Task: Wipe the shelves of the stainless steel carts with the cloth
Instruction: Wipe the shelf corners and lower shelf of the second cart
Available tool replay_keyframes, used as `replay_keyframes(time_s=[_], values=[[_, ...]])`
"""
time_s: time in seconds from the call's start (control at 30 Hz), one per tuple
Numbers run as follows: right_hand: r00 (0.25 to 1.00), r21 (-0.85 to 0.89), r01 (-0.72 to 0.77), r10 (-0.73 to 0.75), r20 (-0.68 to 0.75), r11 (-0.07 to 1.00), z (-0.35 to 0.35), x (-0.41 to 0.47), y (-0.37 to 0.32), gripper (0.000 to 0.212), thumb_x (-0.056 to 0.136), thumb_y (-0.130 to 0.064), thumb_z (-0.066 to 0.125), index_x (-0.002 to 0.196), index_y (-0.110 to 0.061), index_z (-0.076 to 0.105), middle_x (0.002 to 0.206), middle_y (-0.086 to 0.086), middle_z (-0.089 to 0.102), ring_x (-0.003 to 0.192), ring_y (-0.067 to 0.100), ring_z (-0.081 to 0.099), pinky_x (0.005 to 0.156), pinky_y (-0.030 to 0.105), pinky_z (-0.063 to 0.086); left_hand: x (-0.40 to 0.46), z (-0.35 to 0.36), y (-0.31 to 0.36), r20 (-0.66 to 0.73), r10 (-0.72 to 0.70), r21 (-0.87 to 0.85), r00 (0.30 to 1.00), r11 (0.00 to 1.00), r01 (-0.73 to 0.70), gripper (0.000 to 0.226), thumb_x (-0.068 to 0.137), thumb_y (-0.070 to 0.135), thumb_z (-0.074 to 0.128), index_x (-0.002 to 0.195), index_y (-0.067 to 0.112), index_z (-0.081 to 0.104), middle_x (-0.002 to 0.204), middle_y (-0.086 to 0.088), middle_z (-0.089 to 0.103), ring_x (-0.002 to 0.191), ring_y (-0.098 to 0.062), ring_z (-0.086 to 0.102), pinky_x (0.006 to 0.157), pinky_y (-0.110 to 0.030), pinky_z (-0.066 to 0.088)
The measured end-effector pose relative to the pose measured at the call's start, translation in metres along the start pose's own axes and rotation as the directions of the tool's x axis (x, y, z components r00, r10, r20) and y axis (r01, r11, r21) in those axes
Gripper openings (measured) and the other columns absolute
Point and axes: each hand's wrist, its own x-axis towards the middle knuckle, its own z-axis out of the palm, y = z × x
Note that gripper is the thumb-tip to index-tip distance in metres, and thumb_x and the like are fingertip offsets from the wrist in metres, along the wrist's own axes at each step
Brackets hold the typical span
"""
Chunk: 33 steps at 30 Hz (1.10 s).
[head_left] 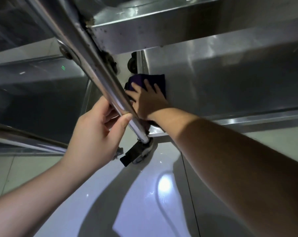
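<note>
A dark purple cloth lies flat on the bottom shelf of a stainless steel cart. My right hand presses on the cloth with straight, spread fingers, near the shelf's left corner. My left hand grips the cart's round corner post, thumb and fingers curled round it just above the caster. The post hides part of my right hand's thumb side. A higher shelf of the same cart hangs over the bottom one.
A black caster sits under the post on the glossy tiled floor. A second steel cart stands at the left. Another wheel shows behind the bottom shelf.
</note>
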Motion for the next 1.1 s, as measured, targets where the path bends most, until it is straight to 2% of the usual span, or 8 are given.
replay_keyframes(time_s=[0.1,0.2,0.4,0.53,0.67,0.8,0.93,1.1], values=[[0.999,-0.034,0.028,-0.027,0.021,0.999,0.004,-0.035,0.021,0.056,0.103,-0.056,0.023,0.158,-0.046,0.02,0.17,-0.018,0.005,0.157,0.022,-0.005,0.123,0.048,-0.004,-0.002,-0.001,0.0,-0.015,0.008,0.042,1.0,0.999,-0.008,0.021,0.099,0.028,0.066,0.117,0.034,0.058,0.116,0.03,0.068,0.105,0.016,0.065,0.084,0.0,0.043],[0.98,-0.032,-0.18,0.177,-0.085,0.983,-0.021,-0.059,0.084,0.055,0.105,-0.053,0.025,0.159,-0.045,0.02,0.169,-0.017,0.009,0.157,0.019,0.001,0.125,0.047,0.0,-0.003,-0.001,-0.002,-0.023,0.001,0.069,1.0,0.998,0.001,0.022,0.098,0.033,0.065,0.119,0.034,0.06,0.117,0.029,0.066,0.104,0.018,0.063,0.085,0.001,0.043],[0.791,0.049,-0.585,0.583,-0.186,0.81,-0.093,-0.119,0.254,0.057,0.107,-0.051,0.022,0.162,-0.035,0.017,0.171,-0.009,0.006,0.157,0.028,0.002,0.125,0.052,0.003,-0.003,0.004,0.0,-0.035,-0.048,0.038,0.998,0.998,0.05,0.028,0.096,0.044,0.061,0.121,0.03,0.061,0.115,0.025,0.071,0.106,0.008,0.068,0.091,-0.009,0.049],[0.683,0.107,-0.697,0.702,-0.2,0.709,-0.095,-0.135,0.275,0.059,0.106,-0.051,0.022,0.163,-0.033,0.015,0.171,-0.007,0.005,0.157,0.031,0.001,0.125,0.054,0.004,-0.004,0.009,0.005,-0.054,-0.064,0.006,0.996,0.998,0.064,0.023,0.097,0.042,0.06,0.119,0.038,0.057,0.113,0.03,0.069,0.105,0.011,0.067,0.089,-0.003,0.047],[0.803,0.037,-0.574,0.571,-0.168,0.818,-0.066,-0.118,0.202,0.059,0.105,-0.05,0.025,0.162,-0.037,0.016,0.171,-0.011,0.006,0.157,0.029,0.001,0.125,0.051,0.004,-0.003,0.009,0.002,-0.091,-0.103,0.007,0.99,0.995,0.104,0.023,0.098,0.038,0.062,0.12,0.039,0.056,0.113,0.03,0.069,0.105,0.009,0.068,0.089,-0.005,0.048],[0.966,-0.074,-0.258,0.255,-0.046,0.963,-0.022,-0.107,0.093,0.06,0.102,-0.051,0.031,0.16,-0.041,0.019,0.171,-0.013,0.008,0.157,0.027,0.001,0.124,0.051,0.004,-0.003,0.011,0.005,-0.112,-0.132,0.049,0.985,0.989,0.138,0.025,0.098,0.039,0.061,0.122,0.043,0.054,0.112,0.036,0.066,0.103,0.015,0.065,0.084,0.0,0.044],[0.998,-0.068,-0.032,0.036,0.059,0.997,0.0,-0.105,0.034,0.058,0.102,-0.055,0.023,0.158,-0.045,0.022,0.169,-0.018,0.008,0.157,0.019,-0.006,0.125,0.047,-0.004,-0.004,0.01,0.007,-0.121,-0.141,0.082,0.983,0.985,0.151,0.024,0.098,0.038,0.061,0.122,0.038,0.055,0.106,0.032,0.068,0.102,0.017,0.064,0.083,0.0,0.044],[0.999,-0.112,-0.033,0.03,-0.028,0.993,-0.008,-0.127,0.067,0.059,0.098,-0.059,0.023,0.155,-0.045,0.031,0.167,-0.021,0.017,0.157,0.016,0.005,0.125,0.046,0.004,-0.004,0.009,0.008,-0.104,-0.134,0.114,0.986,0.983,0.146,0.022,0.098,0.036,0.062,0.119,0.037,0.055,0.102,0.042,0.064,0.098,0.025,0.06,0.08,0.003,0.042]])
